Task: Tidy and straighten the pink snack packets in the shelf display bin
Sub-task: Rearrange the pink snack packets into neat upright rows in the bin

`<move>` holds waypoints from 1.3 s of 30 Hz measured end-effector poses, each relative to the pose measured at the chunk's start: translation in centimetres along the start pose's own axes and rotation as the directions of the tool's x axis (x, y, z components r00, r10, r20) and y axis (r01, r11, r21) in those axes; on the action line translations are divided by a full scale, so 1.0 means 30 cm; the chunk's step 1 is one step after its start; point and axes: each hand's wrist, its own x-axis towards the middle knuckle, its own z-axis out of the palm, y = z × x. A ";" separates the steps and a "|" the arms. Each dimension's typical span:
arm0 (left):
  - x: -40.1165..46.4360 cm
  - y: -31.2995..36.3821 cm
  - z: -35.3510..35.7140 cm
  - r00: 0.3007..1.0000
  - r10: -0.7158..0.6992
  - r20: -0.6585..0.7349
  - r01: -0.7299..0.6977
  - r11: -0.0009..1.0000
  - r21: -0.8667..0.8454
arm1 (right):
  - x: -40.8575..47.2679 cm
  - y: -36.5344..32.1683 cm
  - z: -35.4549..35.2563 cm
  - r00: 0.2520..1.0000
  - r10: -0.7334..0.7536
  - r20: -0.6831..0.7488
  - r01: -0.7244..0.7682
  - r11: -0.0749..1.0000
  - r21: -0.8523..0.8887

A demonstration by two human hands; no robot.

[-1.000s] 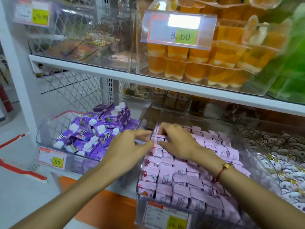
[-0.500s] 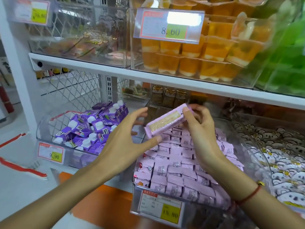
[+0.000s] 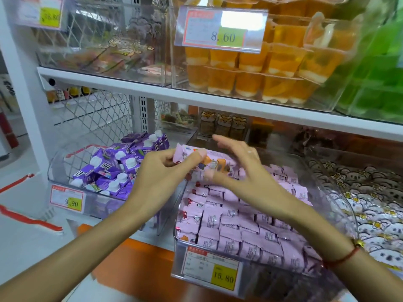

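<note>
Here, above the clear display bin (image 3: 340, 192), the left hand (image 3: 161, 171) pinched one pink snack packet (image 3: 209, 160) at its end, while the right hand (image 3: 246, 168) hovered beside it, fingers loose. Such a slight pinch risked dropping it crooked onto the rows below.

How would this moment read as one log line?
step: straightening | left hand: pinches pink packet | right hand: open, fingers against packet | packet: above bin
</note>
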 end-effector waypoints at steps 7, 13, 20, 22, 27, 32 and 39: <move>0.003 -0.033 -0.009 0.997 0.056 -0.059 -0.043 0.979 0.200 | 0.043 0.033 0.005 0.972 -0.062 -0.225 0.023 0.985 -0.172; 0.000 -0.079 -0.031 0.992 -0.084 0.090 0.040 0.913 0.405 | 0.120 0.104 0.024 0.919 0.290 -0.268 -0.219 0.939 0.264; -0.032 -0.099 -0.049 0.969 -0.137 0.206 0.034 0.898 0.439 | 0.164 0.126 0.106 0.948 0.139 -0.286 -0.133 0.990 0.042; -0.033 -0.104 -0.053 0.966 -0.151 0.210 0.044 0.896 0.443 | 0.170 0.125 0.111 0.959 0.105 -0.262 -0.108 0.994 0.004; -0.032 -0.109 -0.056 0.965 -0.167 0.204 0.055 0.885 0.462 | 0.185 0.147 0.116 0.975 0.066 -0.214 -0.099 0.984 -0.146; -0.028 -0.099 -0.056 0.966 -0.153 0.206 0.053 0.903 0.426 | 0.179 0.186 0.110 1.000 0.017 -0.008 -0.019 0.893 -0.449; -0.014 -0.103 -0.062 0.971 -0.127 0.203 0.037 0.917 0.397 | 0.216 0.166 0.016 0.924 0.189 0.332 -0.083 0.948 -0.308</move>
